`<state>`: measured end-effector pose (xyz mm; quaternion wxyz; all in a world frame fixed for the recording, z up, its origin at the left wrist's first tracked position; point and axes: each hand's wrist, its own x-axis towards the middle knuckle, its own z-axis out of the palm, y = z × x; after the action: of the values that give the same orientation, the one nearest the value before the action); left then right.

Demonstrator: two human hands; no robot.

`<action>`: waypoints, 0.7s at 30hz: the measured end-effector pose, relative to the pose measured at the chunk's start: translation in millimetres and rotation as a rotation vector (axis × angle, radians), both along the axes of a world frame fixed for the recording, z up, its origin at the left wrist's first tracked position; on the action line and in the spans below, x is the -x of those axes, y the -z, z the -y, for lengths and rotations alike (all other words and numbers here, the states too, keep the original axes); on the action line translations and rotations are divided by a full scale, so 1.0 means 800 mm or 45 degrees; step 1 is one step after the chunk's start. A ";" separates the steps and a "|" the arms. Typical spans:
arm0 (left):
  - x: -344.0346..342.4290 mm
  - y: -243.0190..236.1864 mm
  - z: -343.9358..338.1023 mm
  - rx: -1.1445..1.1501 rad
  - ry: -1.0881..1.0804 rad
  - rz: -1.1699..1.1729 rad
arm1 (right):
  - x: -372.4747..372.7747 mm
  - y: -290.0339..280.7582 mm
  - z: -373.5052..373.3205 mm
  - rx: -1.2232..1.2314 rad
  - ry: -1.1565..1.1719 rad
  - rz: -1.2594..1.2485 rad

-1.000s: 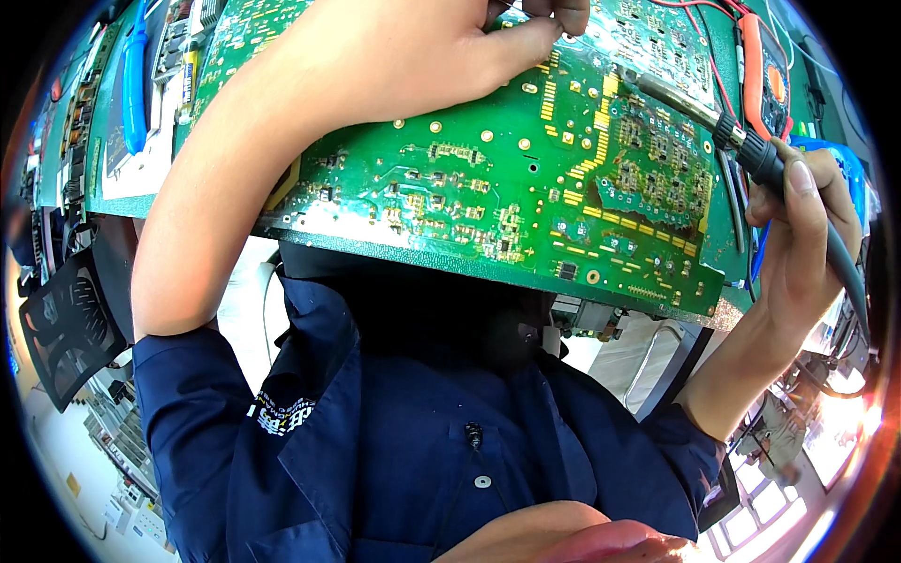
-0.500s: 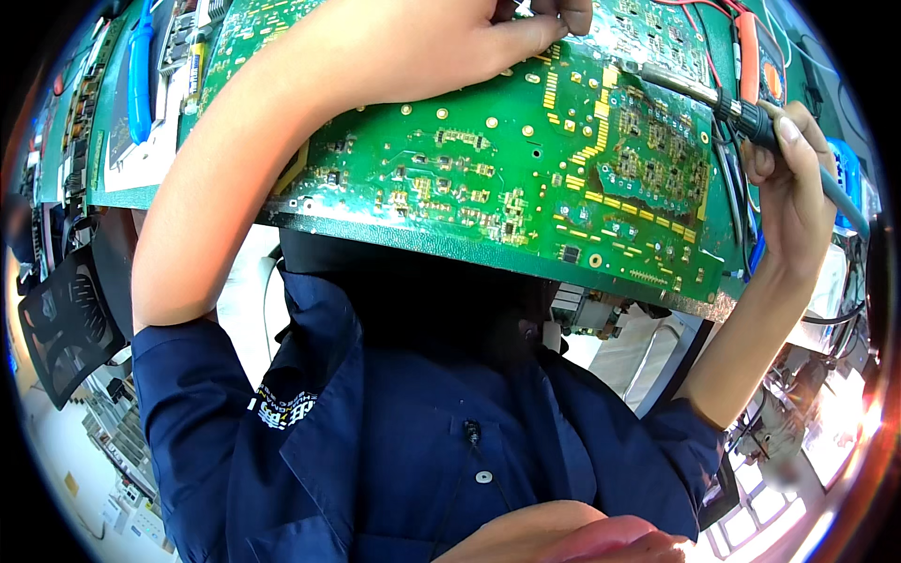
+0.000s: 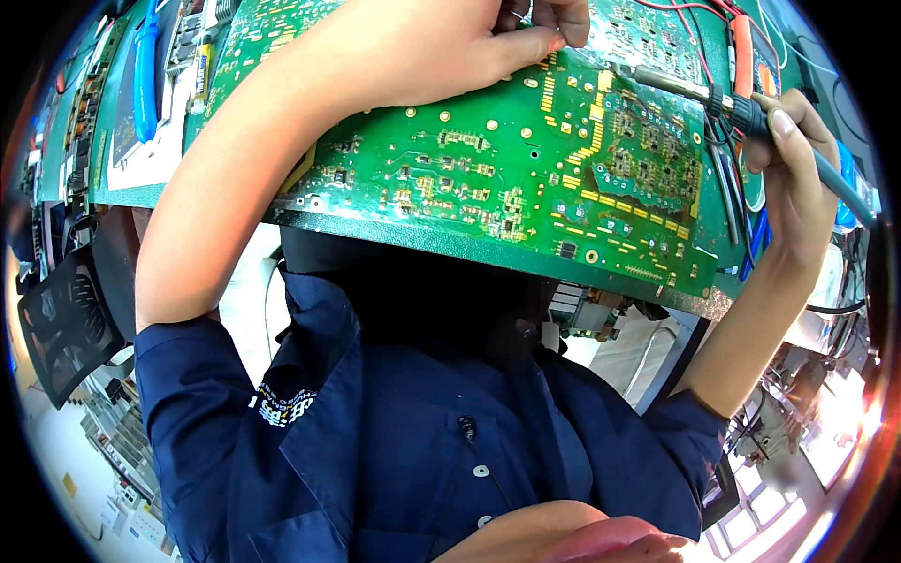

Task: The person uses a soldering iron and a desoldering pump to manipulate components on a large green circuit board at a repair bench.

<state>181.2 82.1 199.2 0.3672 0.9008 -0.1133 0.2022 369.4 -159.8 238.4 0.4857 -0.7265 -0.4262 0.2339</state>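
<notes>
A large green circuit board [image 3: 554,164] with gold pads and small parts lies along the bench edge. My left hand [image 3: 497,45] reaches over its far middle with the fingertips pinched close to the surface; what they hold, if anything, is hidden. In my right hand [image 3: 802,164], off the board's right side, is a soldering iron [image 3: 674,83], gripped by its dark handle. Its metal shaft points left, and the tip is over the board to the right of my left fingertips. Glare there hides whether the tip touches. A grey-blue cable runs from the handle past my right wrist.
An orange multimeter [image 3: 770,70] and red wires lie beyond the iron, with dark and blue leads along the board's right side. At the left are a blue-handled tool [image 3: 145,84], a yellow tube [image 3: 202,70], white paper [image 3: 136,169] and other boards. A black chair [image 3: 70,324] stands lower left.
The board's right part appears slightly farther left in view. The iron's handle has shifted a little up and left with my right hand. My left hand stays nearly in place, still pinched.
</notes>
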 end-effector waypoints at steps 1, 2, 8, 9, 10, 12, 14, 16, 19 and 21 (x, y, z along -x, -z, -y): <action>-0.002 0.005 -0.002 0.021 0.017 0.010 | 0.002 0.001 0.000 -0.008 0.003 -0.005; -0.005 0.009 -0.005 0.042 0.033 0.019 | 0.001 0.002 0.000 -0.008 0.003 0.001; -0.004 0.013 -0.005 0.041 0.022 0.040 | 0.002 0.002 -0.002 0.004 0.002 -0.047; -0.003 0.011 -0.004 0.027 0.022 0.046 | -0.003 0.002 0.001 -0.001 -0.027 -0.051; -0.004 0.011 -0.005 0.026 0.025 0.037 | -0.006 0.003 0.002 -0.004 -0.053 -0.060; -0.005 0.010 -0.004 0.035 0.028 0.012 | -0.006 0.004 0.001 0.008 -0.034 -0.029; -0.005 0.009 -0.004 0.059 0.027 -0.008 | -0.006 0.004 0.000 0.006 -0.019 -0.017; -0.005 0.008 -0.003 0.063 0.023 -0.010 | -0.001 0.005 -0.002 -0.008 0.004 -0.019; -0.002 0.005 -0.004 0.007 -0.001 -0.009 | -0.010 0.005 0.001 0.040 -0.026 -0.087; -0.003 0.007 -0.004 0.024 0.010 0.002 | 0.000 0.002 -0.003 0.031 0.001 -0.080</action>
<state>183.3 85.1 193.5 0.3762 0.8968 -0.1150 0.2026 369.4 -157.2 236.6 0.4901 -0.7248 -0.4075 0.2617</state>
